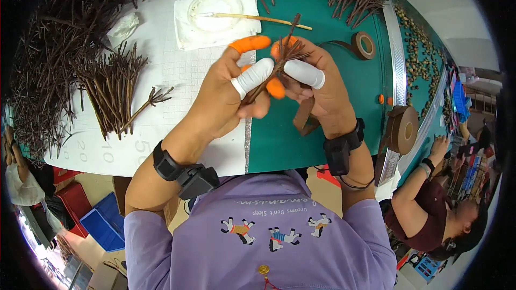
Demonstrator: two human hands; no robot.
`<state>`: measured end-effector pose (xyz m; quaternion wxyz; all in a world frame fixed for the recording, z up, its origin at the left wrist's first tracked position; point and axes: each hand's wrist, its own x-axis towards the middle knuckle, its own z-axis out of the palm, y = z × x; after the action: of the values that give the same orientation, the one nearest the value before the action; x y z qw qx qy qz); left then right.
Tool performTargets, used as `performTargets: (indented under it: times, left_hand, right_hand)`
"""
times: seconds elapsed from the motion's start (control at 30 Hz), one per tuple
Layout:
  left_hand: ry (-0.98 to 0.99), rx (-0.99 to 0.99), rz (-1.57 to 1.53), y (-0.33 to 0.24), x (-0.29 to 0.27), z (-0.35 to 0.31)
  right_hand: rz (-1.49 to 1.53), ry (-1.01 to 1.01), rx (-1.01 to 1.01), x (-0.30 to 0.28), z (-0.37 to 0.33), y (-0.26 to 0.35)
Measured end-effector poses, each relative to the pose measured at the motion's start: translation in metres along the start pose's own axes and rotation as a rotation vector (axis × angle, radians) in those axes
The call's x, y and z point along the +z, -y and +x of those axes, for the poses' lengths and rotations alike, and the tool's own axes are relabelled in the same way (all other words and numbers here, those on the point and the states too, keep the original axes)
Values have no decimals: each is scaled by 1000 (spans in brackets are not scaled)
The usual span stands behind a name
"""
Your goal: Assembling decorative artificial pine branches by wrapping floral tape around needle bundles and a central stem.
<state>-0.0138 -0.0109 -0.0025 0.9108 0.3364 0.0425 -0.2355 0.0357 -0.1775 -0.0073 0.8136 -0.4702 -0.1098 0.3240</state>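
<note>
A brown twiggy artificial branch (291, 52) is pinched between my two hands above the table, its small twigs fanning out at the upper end. My left hand (220, 88) grips its lower stem, white finger cot on the thumb and orange cots on fingers. My right hand (325, 83), with similar cots, closes on the branch where the twigs meet. A strip of brown tape (305, 117) hangs below the right hand; whether it is fixed to the stem is hidden by the fingers.
Finished-looking branches (110, 91) lie bundled at left, one single branch (148, 106) beside them, a large heap (48, 53) beyond. A brush (258, 19) rests across a white dish (185, 28). Tape rolls (363, 46) are at right, near a metal rail (399, 70). Another person (430, 209) sits right.
</note>
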Motion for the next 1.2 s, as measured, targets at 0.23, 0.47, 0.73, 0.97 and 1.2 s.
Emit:
performTargets:
  times: [0.23,0.47,0.73,0.97,1.2]
  left_hand:
    - [-253,417,595,12,6,-4]
    - [-221,614,833,16,1,-5]
    - [-277,520,693,15,5,-3]
    - [-260,513,678,17,5,-4]
    - [103,154,448,2,-7,-2]
  right_hand:
    - [-21,-31,-23,3,1,2]
    - [-357,-145,-192,7,-1,1]
    - [-479,-128,-233,8,-3,4]
    - [-498,-183,-201,10,-3,2]
    - [-423,-120,-257,9,-3,-3]
